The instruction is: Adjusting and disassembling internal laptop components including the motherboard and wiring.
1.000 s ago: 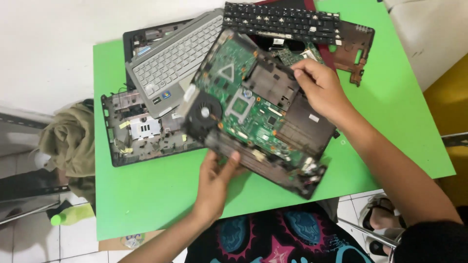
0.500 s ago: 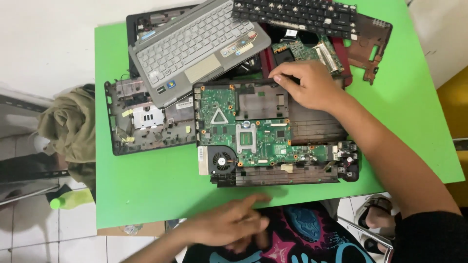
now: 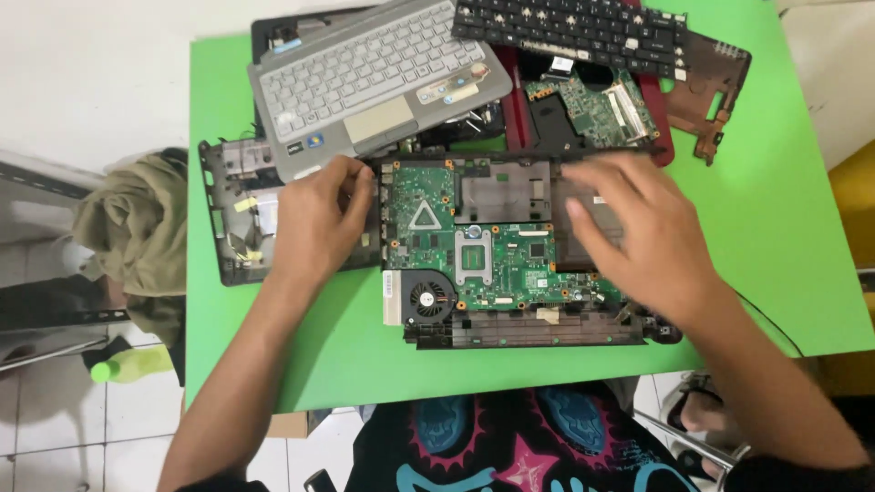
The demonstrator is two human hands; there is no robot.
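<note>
Head view is showing a green table [image 3: 784, 264] stacked with gutted laptop bits. The main thing, an opened laptop base [image 3: 510, 251] with its green board and a round black fan at the front left corner, is lying flat near the table's front edge, right in the middle. The left hand [image 3: 314, 219] is resting palm down at the base's left edge, fingers loosely curled and touching the side of the board, not really gripping anything. The right hand [image 3: 638, 232] is hovering spread open over the right half of the base, a bit blurred, so I can't tell whether it's actually touching. Behind them a silver keyboard deck [image 3: 374, 77] is leaning on another black chassis [image 3: 232, 219], with a black keyboard [image 3: 565, 27] and a reddish frame [image 3: 715, 87] sitting farther back.
</note>
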